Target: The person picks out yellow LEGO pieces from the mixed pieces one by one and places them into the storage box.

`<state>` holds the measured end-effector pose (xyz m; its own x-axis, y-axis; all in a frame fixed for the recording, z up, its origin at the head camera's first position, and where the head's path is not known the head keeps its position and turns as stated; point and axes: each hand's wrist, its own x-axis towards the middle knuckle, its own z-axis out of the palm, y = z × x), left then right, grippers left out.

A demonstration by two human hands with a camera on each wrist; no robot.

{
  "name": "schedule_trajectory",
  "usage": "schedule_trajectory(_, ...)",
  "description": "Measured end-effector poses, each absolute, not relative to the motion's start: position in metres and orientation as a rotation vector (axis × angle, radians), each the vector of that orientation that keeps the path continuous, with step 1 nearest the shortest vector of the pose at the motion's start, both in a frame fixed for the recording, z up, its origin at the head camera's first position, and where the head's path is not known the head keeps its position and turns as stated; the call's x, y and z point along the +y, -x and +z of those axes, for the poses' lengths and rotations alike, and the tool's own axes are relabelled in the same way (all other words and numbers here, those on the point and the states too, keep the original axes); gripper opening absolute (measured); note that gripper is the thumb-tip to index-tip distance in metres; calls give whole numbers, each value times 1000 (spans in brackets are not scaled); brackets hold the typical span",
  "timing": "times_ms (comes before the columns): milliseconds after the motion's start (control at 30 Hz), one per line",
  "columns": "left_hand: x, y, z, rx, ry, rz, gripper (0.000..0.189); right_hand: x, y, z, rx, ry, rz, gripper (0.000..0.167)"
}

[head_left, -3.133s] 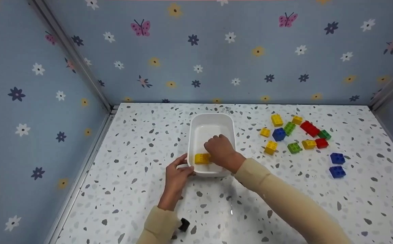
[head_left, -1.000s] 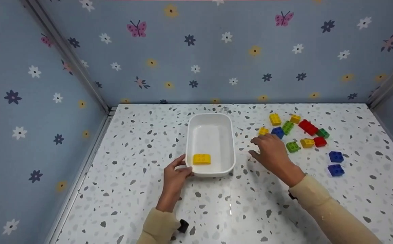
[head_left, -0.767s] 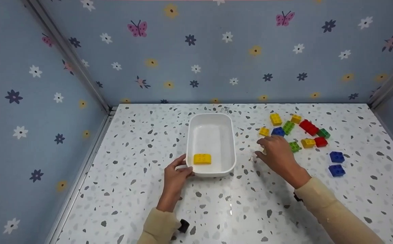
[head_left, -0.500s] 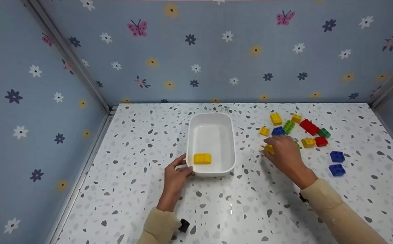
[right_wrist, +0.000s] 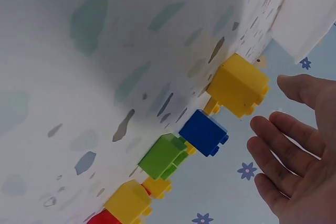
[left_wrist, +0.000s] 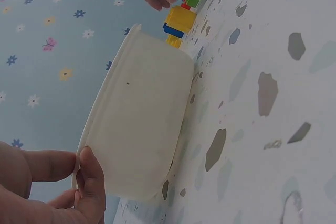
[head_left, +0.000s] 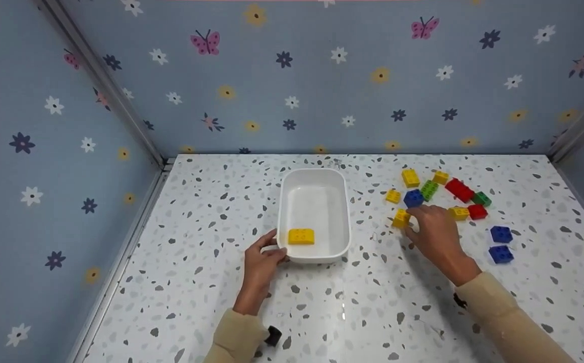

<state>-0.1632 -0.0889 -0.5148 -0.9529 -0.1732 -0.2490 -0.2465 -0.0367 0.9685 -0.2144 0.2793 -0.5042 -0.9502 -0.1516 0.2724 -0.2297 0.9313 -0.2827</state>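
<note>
My left hand [head_left: 259, 267] pinches the near left rim of a white plastic tub [head_left: 317, 206] between thumb and fingers; the left wrist view shows the tub's outer wall [left_wrist: 142, 108] beyond them. One yellow toy building brick [head_left: 301, 237] lies inside the tub, near its front. Over the loose bricks on the right hovers my right hand [head_left: 435, 234], fingers loosely bent and holding nothing. Its thumb and index finger are beside another yellow brick [head_left: 400, 219]. In the right wrist view a gap separates the hand [right_wrist: 294, 156] from that brick and from a green brick [right_wrist: 164, 157].
Around the right hand lie a blue brick [head_left: 413, 198], a long green brick [head_left: 429, 190], a red brick [head_left: 459, 190] and several more yellow ones. Two blue bricks [head_left: 501, 244] lie farther right. A patterned wall [head_left: 317, 101] rises behind the speckled table [head_left: 211, 201].
My right hand left the tub, where the yellow brick stays, and crossed to the loose bricks. Over the last second it drifted right past the near yellow brick. My left hand stayed at the rim.
</note>
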Motion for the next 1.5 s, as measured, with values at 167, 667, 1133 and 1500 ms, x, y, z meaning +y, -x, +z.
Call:
schedule_trajectory(167,-88,163,-517,2163,474,2148,57,282,214,-509,-2847,-265,471,40)
schedule_trajectory(667,-88,163,-519,2167,481,2152,55,281,221,-516,-2900,-223,455,42)
schedule_trajectory(1133,-89,165,-516,2121,484,2185,56,280,227,-516,-2891,-272,446,36)
schedule_trajectory(1500,-89,165,-518,2103,476,2212,56,279,226,-518,-2873,-259,390,35)
